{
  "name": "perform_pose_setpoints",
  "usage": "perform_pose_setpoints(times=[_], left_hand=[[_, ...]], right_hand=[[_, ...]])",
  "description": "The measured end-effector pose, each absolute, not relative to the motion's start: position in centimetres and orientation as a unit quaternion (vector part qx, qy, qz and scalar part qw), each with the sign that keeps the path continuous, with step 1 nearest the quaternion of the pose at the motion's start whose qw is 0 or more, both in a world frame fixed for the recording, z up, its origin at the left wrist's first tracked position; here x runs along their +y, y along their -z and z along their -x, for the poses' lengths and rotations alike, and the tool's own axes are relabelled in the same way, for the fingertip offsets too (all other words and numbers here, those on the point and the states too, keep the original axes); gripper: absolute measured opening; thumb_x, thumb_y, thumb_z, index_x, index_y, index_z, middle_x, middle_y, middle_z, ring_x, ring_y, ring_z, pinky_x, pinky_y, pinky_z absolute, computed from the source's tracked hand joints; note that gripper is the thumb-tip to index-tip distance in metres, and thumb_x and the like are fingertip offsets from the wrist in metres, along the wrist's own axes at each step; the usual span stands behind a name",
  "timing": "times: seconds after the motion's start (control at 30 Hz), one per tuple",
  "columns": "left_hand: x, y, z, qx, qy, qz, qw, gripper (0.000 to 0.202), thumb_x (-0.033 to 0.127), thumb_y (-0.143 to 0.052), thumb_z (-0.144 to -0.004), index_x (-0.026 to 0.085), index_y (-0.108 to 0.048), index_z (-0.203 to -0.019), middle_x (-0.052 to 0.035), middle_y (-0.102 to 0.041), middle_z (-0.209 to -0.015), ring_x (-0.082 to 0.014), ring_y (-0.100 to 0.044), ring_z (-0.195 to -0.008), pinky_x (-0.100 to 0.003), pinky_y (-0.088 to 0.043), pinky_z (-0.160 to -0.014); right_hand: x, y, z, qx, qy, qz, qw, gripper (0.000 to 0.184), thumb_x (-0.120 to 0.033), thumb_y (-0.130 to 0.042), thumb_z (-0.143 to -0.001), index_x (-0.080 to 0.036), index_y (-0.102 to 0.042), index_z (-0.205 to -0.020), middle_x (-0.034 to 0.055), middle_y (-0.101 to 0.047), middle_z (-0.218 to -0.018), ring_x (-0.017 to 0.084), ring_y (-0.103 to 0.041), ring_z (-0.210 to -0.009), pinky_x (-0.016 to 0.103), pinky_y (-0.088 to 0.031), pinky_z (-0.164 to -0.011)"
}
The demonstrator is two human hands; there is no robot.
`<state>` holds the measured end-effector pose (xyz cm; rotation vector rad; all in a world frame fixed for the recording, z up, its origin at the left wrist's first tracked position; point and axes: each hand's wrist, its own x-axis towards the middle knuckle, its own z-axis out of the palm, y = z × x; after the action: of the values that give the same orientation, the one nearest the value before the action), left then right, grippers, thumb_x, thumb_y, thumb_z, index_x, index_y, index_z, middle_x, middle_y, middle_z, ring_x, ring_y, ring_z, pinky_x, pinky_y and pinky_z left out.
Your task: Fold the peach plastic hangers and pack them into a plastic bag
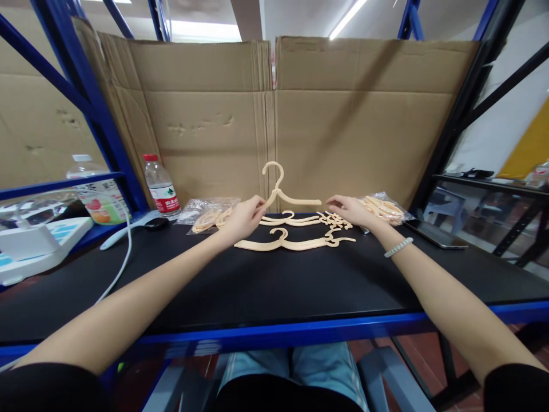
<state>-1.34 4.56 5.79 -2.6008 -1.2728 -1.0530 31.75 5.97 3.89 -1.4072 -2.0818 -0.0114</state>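
Note:
My left hand (247, 218) is closed on one arm of a beige clothes hanger (299, 201), which stands raised above the table with its hook up. Near the free end of that hanger is my right hand (348, 209), its fingers curved over a cluster of small beige hook pieces (334, 221); whether it grips any of them I cannot tell. A second hanger (261, 246) lies flat closer to me, with small hook pieces at its right end. Behind it, another hanger (305, 221) lies partly hidden by the left hand.
Plastic bags of beige parts lie left (206, 215) and right (382, 208). A red-capped bottle (162, 189) stands at the back left, beside a black-and-white handled object (155, 224). A phone (435, 234) rests at right; a white cable (124, 260) crosses the left side. Cardboard (343, 126) walls the back.

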Motion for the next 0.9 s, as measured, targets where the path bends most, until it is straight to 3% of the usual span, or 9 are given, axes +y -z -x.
perform_pose_setpoints(times=[0.13,0.23,0.57,0.9], left_hand=[[3.2,-4.1,2.3,-0.393,0.314,0.864,0.002,0.013,0.021,-0.045,-0.087,0.016,-0.056,-0.093,-0.0039,-0.065,-0.079,-0.0177,-0.059,-0.071,-0.027,-0.041,-0.063],[2.9,-3.1,2.6,-0.388,0.307,0.869,-0.012,0.015,0.021,-0.043,-0.088,0.016,-0.055,-0.094,-0.0042,-0.063,-0.078,-0.0181,-0.059,-0.071,-0.027,-0.041,-0.063],[3.1,-2.3,2.6,-0.371,0.324,0.87,-0.025,0.015,0.021,-0.043,-0.089,0.017,-0.055,-0.097,-0.0045,-0.065,-0.084,-0.0183,-0.06,-0.076,-0.029,-0.044,-0.07],[3.0,-1.9,2.4,-0.369,0.319,0.873,-0.029,0.013,0.019,-0.045,-0.088,0.017,-0.056,-0.094,-0.0053,-0.066,-0.086,-0.0188,-0.061,-0.078,-0.03,-0.045,-0.07]], right_hand=[[6.7,-2.4,-33.2,-0.818,-0.032,0.56,0.126,0.051,-0.031,-0.066,-0.076,-0.017,-0.057,-0.124,0.0113,-0.066,-0.116,0.025,-0.063,-0.102,0.034,-0.049,-0.087],[6.9,-1.8,-32.9,-0.826,-0.023,0.558,0.079,0.05,-0.031,-0.065,-0.077,-0.018,-0.058,-0.125,0.0113,-0.065,-0.118,0.026,-0.061,-0.106,0.034,-0.047,-0.091],[7.5,-1.0,-32.6,-0.829,0.01,0.546,0.118,0.021,-0.016,-0.062,-0.077,-0.018,-0.07,-0.096,0.0082,-0.07,-0.1,0.023,-0.064,-0.093,0.034,-0.048,-0.086],[8.8,0.1,-33.5,-0.859,0.0,0.499,0.116,0.023,-0.016,-0.059,-0.079,-0.017,-0.067,-0.1,0.0111,-0.06,-0.108,0.022,-0.056,-0.103,0.036,-0.042,-0.096]])
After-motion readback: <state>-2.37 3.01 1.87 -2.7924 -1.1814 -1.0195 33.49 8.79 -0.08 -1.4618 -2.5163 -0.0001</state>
